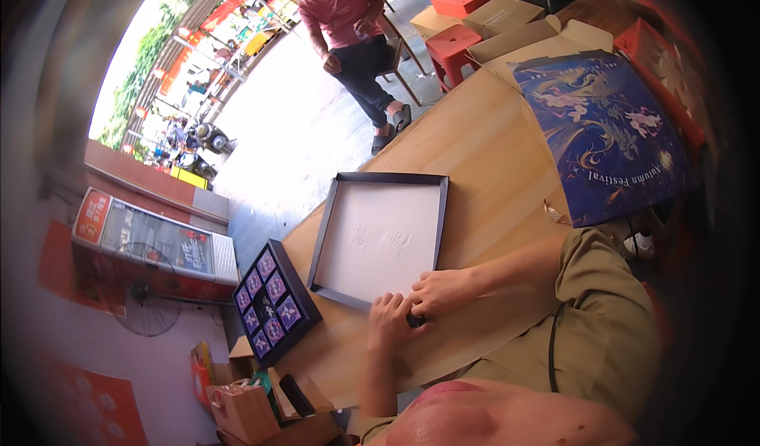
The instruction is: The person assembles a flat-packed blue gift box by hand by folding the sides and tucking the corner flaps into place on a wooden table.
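Observation:
A shallow square box lid or tray lies on the wooden table, with dark walls, a white inside and faint raised marks in its middle. My left hand bends its fingers over the near wall. Beside it, almost touching, my right hand is curled at the near right corner. A small dark piece shows between the hands; I cannot tell whether it belongs to the box. To the left, at the table's edge, a dark blue box holds several purple square packs around a dark centre.
A blue printed box or bag lies at the right, near cardboard. Beyond the table are a red stool and a seated person. Paper bags, a fan and a display fridge stand left.

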The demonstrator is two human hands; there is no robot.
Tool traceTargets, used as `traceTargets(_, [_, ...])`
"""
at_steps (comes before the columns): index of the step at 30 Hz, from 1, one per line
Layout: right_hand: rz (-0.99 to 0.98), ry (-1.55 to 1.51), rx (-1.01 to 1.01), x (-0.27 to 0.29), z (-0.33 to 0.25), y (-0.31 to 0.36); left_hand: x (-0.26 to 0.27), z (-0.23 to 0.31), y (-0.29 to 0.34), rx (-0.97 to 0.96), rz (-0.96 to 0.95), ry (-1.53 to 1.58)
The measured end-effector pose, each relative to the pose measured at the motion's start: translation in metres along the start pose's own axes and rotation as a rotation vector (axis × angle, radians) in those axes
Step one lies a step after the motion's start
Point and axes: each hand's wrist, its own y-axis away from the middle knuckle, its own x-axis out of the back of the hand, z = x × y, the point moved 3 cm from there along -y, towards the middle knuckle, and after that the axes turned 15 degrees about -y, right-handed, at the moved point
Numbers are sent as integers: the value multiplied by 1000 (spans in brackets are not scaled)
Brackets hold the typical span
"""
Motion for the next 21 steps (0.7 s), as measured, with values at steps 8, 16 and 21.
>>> traceTargets(8, [2, 48, -101, 6, 7, -2, -5, -4, 0, -13, 207, 133])
traceTargets(16, [-37, 71, -200, 22, 30, -1, -16, -11, 1, 26, 275, 257])
traceTargets(21, [29, 97, -142, 20, 35, 3, -14, -10, -4, 33, 322, 279])
